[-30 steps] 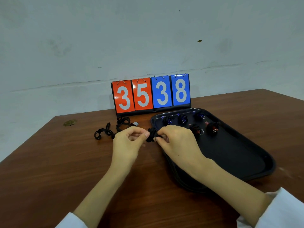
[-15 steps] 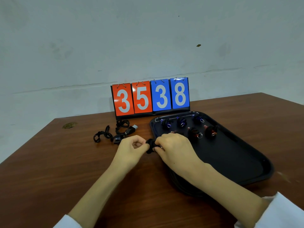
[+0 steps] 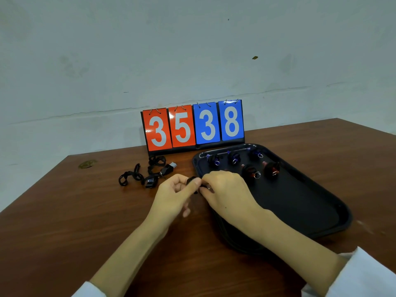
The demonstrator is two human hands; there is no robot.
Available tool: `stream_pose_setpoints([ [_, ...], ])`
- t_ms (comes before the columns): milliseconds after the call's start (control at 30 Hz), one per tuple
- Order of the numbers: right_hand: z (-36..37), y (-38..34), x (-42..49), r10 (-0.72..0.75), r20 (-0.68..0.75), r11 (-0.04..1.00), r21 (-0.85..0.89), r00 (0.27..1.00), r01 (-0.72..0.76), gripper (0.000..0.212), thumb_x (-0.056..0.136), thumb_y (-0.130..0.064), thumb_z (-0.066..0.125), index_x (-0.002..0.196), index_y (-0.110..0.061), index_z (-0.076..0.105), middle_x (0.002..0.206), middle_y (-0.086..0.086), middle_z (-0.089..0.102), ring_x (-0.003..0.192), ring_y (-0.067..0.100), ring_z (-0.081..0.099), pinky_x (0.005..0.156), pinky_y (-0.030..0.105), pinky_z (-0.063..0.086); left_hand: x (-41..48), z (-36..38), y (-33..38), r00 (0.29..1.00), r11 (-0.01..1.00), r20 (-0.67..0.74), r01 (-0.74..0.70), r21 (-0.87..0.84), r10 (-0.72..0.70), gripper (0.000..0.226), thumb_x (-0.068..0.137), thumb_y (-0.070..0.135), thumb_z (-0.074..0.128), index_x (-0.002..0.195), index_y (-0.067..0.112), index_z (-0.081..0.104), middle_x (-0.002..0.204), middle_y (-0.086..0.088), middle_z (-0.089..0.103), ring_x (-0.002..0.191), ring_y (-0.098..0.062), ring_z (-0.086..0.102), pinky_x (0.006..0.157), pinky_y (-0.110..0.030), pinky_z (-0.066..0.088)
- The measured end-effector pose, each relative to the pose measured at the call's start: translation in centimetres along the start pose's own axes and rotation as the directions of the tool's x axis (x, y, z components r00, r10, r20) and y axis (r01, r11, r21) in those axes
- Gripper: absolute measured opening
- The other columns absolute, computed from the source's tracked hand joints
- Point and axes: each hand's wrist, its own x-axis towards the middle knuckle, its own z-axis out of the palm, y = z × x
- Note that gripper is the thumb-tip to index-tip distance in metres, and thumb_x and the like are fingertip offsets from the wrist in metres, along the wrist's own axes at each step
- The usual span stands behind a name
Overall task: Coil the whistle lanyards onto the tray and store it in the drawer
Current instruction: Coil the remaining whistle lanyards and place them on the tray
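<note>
A black tray [image 3: 304, 202] lies on the brown table at the right. On its far end sit several coiled whistle lanyards: three with blue whistles [image 3: 234, 157] at the back and red ones [image 3: 272, 169] in front. My left hand [image 3: 175, 196] and my right hand [image 3: 227, 189] meet at the tray's near-left rim, both pinching a small black lanyard coil [image 3: 192, 182] between them. Most of that coil is hidden by my fingers. Two loose black lanyards with whistles [image 3: 150, 172] lie tangled on the table to the left of the tray.
A flip scoreboard [image 3: 192, 125] reading 35 and 38 stands at the table's far edge against the grey wall. A small brass-coloured disc [image 3: 87, 163] lies at the far left of the table.
Both hands stayed together on the coil beside the tray's rim, with the fingers shifting slightly around it. The view tilted a little.
</note>
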Motion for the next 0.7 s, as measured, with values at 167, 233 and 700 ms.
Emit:
stream_pose_setpoints([
  [167, 0.1, -0.2, -0.1, -0.013, 0.038, 1.000, 0.008, 0.999, 0.012, 0.011, 0.073, -0.021, 0.072, 0.070, -0.013, 0.065, 0.061, 0.000, 0.062, 0.056, 0.019, 0.060, 0.051, 0.026, 0.043, 0.0, -0.3, -0.5, 0.973, 0.940, -0.112, -0.161, 0.301, 0.202, 0.014, 0.086, 0.022, 0.063, 0.084, 0.009, 0.063, 0.070, -0.014, 0.061, 0.047, -0.013, 0.058, 0.052, -0.022, 0.049],
  [233, 0.0, 0.0, 0.0, -0.004, 0.038, 1.000, 0.003, 0.999, 0.003, 0.011, 0.073, -0.022, 0.073, 0.072, -0.013, 0.067, 0.063, 0.000, 0.064, 0.058, 0.018, 0.060, 0.052, 0.026, 0.044, 0.0, -0.3, -0.4, 0.941, 0.873, -0.142, -0.220, 0.435, 0.308, 0.005, 0.086, 0.022, 0.064, 0.091, 0.021, 0.064, 0.079, -0.004, 0.062, 0.063, -0.008, 0.062, 0.060, -0.015, 0.050],
  [700, -0.7, -0.3, -0.1, -0.177, 0.169, 0.982, -0.035, 0.970, 0.186, 0.012, 0.078, -0.023, 0.069, 0.077, -0.011, 0.068, 0.070, 0.004, 0.066, 0.066, 0.022, 0.062, 0.062, 0.034, 0.052, 0.1, -0.4, -1.3, 0.753, 0.523, 0.037, -0.491, 0.697, 0.657, 0.016, 0.092, 0.006, 0.049, 0.084, 0.020, 0.048, 0.082, 0.017, 0.041, 0.080, -0.002, 0.045, 0.083, -0.032, 0.045],
])
